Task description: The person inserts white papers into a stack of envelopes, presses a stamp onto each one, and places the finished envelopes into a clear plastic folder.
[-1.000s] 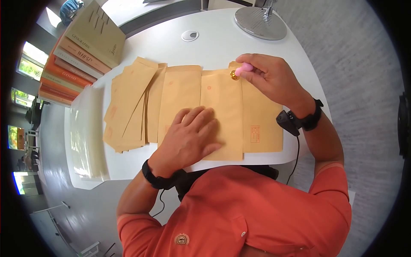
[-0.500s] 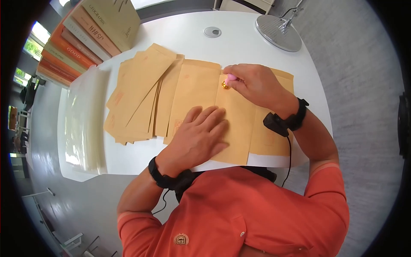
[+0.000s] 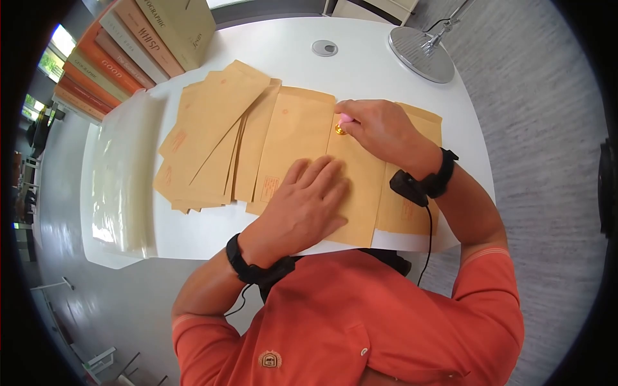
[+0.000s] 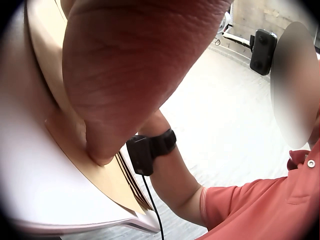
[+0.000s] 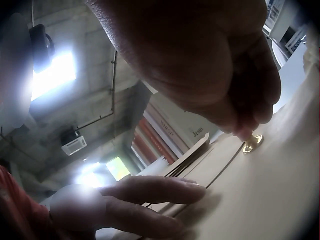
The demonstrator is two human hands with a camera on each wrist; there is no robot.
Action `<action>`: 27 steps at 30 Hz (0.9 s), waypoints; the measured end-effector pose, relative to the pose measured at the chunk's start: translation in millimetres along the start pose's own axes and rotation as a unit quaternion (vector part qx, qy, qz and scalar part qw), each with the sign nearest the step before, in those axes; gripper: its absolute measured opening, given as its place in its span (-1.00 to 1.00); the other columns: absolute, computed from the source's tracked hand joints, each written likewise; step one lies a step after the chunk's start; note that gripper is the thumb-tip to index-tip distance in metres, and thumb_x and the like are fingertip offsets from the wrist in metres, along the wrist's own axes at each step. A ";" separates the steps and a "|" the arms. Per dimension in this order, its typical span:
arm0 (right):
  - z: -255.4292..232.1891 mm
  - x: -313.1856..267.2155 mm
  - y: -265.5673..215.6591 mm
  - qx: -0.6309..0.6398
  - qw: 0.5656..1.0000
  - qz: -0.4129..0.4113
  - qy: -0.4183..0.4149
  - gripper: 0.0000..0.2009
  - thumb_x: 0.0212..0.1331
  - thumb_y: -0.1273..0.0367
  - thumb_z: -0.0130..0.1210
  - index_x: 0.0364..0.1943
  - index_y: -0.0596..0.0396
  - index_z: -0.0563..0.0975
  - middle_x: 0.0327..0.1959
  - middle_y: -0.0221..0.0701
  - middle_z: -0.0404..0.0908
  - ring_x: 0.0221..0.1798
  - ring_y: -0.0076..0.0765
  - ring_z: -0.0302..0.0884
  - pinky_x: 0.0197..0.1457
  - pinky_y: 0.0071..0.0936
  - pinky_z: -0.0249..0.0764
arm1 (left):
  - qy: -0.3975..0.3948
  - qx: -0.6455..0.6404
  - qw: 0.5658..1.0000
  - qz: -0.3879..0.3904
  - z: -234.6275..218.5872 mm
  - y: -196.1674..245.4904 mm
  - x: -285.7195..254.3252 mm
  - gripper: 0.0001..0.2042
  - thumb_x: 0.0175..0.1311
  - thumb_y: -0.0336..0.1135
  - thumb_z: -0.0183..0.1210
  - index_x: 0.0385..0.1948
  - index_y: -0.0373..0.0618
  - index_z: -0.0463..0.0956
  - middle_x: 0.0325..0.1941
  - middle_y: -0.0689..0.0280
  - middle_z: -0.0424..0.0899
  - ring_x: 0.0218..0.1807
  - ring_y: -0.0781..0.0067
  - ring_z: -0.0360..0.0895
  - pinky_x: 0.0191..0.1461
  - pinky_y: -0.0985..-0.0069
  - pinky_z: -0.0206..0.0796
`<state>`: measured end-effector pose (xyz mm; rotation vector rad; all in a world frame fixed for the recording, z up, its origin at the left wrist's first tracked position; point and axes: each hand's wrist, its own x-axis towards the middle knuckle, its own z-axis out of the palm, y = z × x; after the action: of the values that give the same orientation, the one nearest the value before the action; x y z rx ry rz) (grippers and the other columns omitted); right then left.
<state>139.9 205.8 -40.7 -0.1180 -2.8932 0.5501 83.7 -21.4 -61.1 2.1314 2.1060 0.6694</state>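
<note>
My right hand grips a stamp by its pink handle. The stamp's gold base is down at the upper left part of a brown paper envelope; in the right wrist view the gold disc meets the paper. Lower on that envelope, my left hand lies with fingers spread, also over the edge of the envelope to its left, which has red print. Another brown envelope lies partly under the right forearm's wrist strap.
A fanned pile of brown envelopes lies on the left of the white table. Clear plastic sheeting is at the left edge, with a row of books behind. A round metal lamp base stands at the back right.
The right hand brought the stamp left and down, from above the envelope's right border onto its upper part. The left hand stays on the envelopes. The head view has shifted slightly.
</note>
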 end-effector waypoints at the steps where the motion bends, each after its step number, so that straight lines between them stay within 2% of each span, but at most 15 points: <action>1: 0.5 -0.4 0.3 0.001 1.000 0.000 0.001 -0.80 0.34 0.31 0.06 -0.10 0.10 0.58 -0.28 -0.20 0.70 -0.16 0.02 0.66 -0.12 -0.10 0.54 | -0.001 0.001 1.000 0.000 -0.5 3.0 0.1 -0.42 0.19 -0.04 0.31 0.16 -0.21 0.46 0.36 -0.03 0.40 0.45 -0.03 0.27 0.49 0.04 0.04; 3: 3.1 -1.6 1.5 -0.006 1.000 -0.005 0.017 -0.80 0.34 0.31 0.05 -0.09 0.08 0.59 -0.29 -0.20 0.70 -0.17 0.02 0.66 -0.12 -0.10 0.54 | -0.014 -0.020 0.999 0.028 -1.3 12.6 -1.5 -0.34 0.14 -0.01 0.34 0.22 -0.23 0.44 0.38 -0.04 0.39 0.46 -0.05 0.25 0.50 0.04 0.04; 7: 1.1 0.7 5.6 0.001 1.000 0.004 0.021 -0.79 0.32 0.30 0.06 -0.08 0.04 0.61 -0.30 -0.22 0.71 -0.18 0.01 0.67 -0.12 -0.12 0.55 | -0.047 -0.038 0.997 0.058 7.5 32.8 -6.1 -0.42 0.20 -0.13 0.25 0.24 -0.24 0.43 0.40 -0.04 0.37 0.48 -0.06 0.25 0.50 0.04 0.04; 9: -2.8 -1.3 15.0 0.021 0.999 0.007 0.043 -0.78 0.27 0.31 0.15 -0.06 0.04 0.63 -0.33 -0.22 0.71 -0.27 -0.06 0.68 -0.19 -0.25 0.54 | -0.027 0.072 0.993 0.085 18.3 37.7 -10.8 -0.49 0.24 -0.27 0.11 0.25 -0.25 0.43 0.33 0.00 0.44 0.40 0.00 0.33 0.49 0.07 0.08; 10: -7.0 -3.9 17.6 0.022 0.999 0.005 0.044 -0.78 0.27 0.31 0.15 -0.06 0.04 0.63 -0.33 -0.22 0.71 -0.27 -0.06 0.68 -0.19 -0.25 0.54 | -0.028 0.074 0.993 0.084 18.4 39.8 -12.8 -0.49 0.24 -0.27 0.11 0.25 -0.25 0.43 0.33 0.00 0.44 0.40 0.00 0.33 0.49 0.07 0.08; 12: -18.6 -10.4 21.4 0.025 0.997 0.005 0.076 -0.75 0.26 0.34 0.19 -0.01 0.06 0.62 -0.35 -0.25 0.71 -0.28 -0.19 0.71 -0.19 -0.35 0.55 | -0.041 0.018 0.994 0.099 18.0 43.3 -14.7 -0.54 0.23 -0.36 0.00 0.19 -0.26 0.46 0.21 0.07 0.52 0.28 0.10 0.43 0.44 0.13 0.14; 16: -34.8 -21.3 31.6 0.059 0.993 0.014 0.104 -0.76 0.29 0.36 0.21 -0.01 0.12 0.61 -0.34 -0.26 0.71 -0.34 -0.33 0.69 -0.19 -0.48 0.54 | -0.090 -0.076 0.988 0.095 1.1 47.3 -15.0 -0.60 0.18 -0.40 0.06 0.10 -0.24 0.51 0.06 0.13 0.59 0.12 0.15 0.52 0.31 0.20 0.29; 18: -40.7 -24.7 38.7 0.107 0.983 0.004 0.147 -0.74 0.25 0.32 0.20 -0.01 0.07 0.63 -0.32 -0.26 0.75 -0.26 -0.19 0.73 -0.17 -0.38 0.57 | 0.009 -0.124 0.989 0.082 -5.8 44.7 -12.4 -0.63 0.10 -0.53 0.13 0.01 -0.23 0.55 0.00 0.14 0.62 0.04 0.12 0.57 0.18 0.24 0.40; 19: -47.0 -27.0 35.9 0.106 0.983 0.005 0.150 -0.74 0.25 0.32 0.20 -0.01 0.07 0.63 -0.32 -0.26 0.75 -0.26 -0.19 0.73 -0.17 -0.38 0.57 | 0.007 -0.124 0.989 0.085 -17.0 44.0 -9.6 -0.63 0.10 -0.53 0.13 0.01 -0.23 0.55 0.00 0.14 0.62 0.04 0.12 0.57 0.18 0.24 0.40; 22: -64.9 -34.1 28.4 0.150 0.974 0.018 0.170 -0.75 0.29 0.34 0.20 -0.02 0.15 0.61 -0.29 -0.27 0.77 -0.21 -0.30 0.77 -0.13 -0.46 0.60 | 0.205 -0.095 0.974 0.015 -55.2 28.7 -2.6 -0.57 -0.02 -0.69 0.15 -0.02 -0.23 0.57 -0.07 0.12 0.66 -0.06 0.06 0.62 0.01 0.27 0.49; 23: -66.7 -36.0 30.1 0.152 0.973 0.015 0.176 -0.73 0.31 0.34 0.22 0.01 0.16 0.61 -0.31 -0.33 0.72 -0.27 -0.45 0.68 -0.16 -0.53 0.56 | 0.286 -0.083 0.954 0.004 -63.8 19.4 -3.1 -0.55 -0.08 -0.71 0.13 -0.04 -0.21 0.59 -0.10 0.12 0.68 -0.08 0.05 0.64 -0.05 0.26 0.51; 24: -67.8 -37.3 31.4 0.154 0.971 0.011 0.182 -0.71 0.32 0.34 0.24 0.04 0.16 0.60 -0.34 -0.40 0.67 -0.32 -0.59 0.59 -0.19 -0.59 0.52 | 0.345 -0.002 0.939 -0.011 -78.0 18.5 -2.3 -0.56 -0.08 -0.70 0.15 -0.06 -0.20 0.60 -0.10 0.12 0.69 -0.08 0.07 0.64 -0.03 0.26 0.51; 25: -69.0 -38.3 31.9 0.154 0.971 0.011 0.184 -0.71 0.32 0.34 0.24 0.04 0.16 0.60 -0.34 -0.40 0.67 -0.32 -0.59 0.59 -0.19 -0.59 0.52 | 0.400 0.079 0.913 -0.026 -90.5 19.3 -2.0 -0.58 -0.07 -0.69 0.16 -0.08 -0.20 0.62 -0.10 0.12 0.70 -0.08 0.09 0.65 0.00 0.27 0.51; 26: -70.0 -39.6 32.2 0.146 0.972 0.013 0.182 -0.72 0.32 0.33 0.25 0.04 0.16 0.60 -0.35 -0.40 0.66 -0.32 -0.60 0.59 -0.19 -0.60 0.52 | 0.398 0.080 0.913 -0.024 -94.3 16.7 -3.9 -0.58 -0.07 -0.69 0.16 -0.08 -0.20 0.62 -0.10 0.12 0.70 -0.08 0.09 0.65 0.00 0.27 0.51; 27: -70.8 -40.7 33.1 0.138 0.974 0.015 0.179 -0.72 0.32 0.33 0.25 0.03 0.16 0.60 -0.35 -0.41 0.66 -0.32 -0.60 0.59 -0.20 -0.61 0.51 | 0.345 0.119 0.931 0.013 -97.1 14.5 -5.3 -0.61 -0.06 -0.68 0.17 -0.10 -0.18 0.62 -0.11 0.15 0.70 -0.10 0.12 0.65 -0.02 0.27 0.51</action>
<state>195.5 257.1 4.5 -0.1969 -2.4439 0.8358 63.3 -51.6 30.3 2.2738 2.5986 1.4058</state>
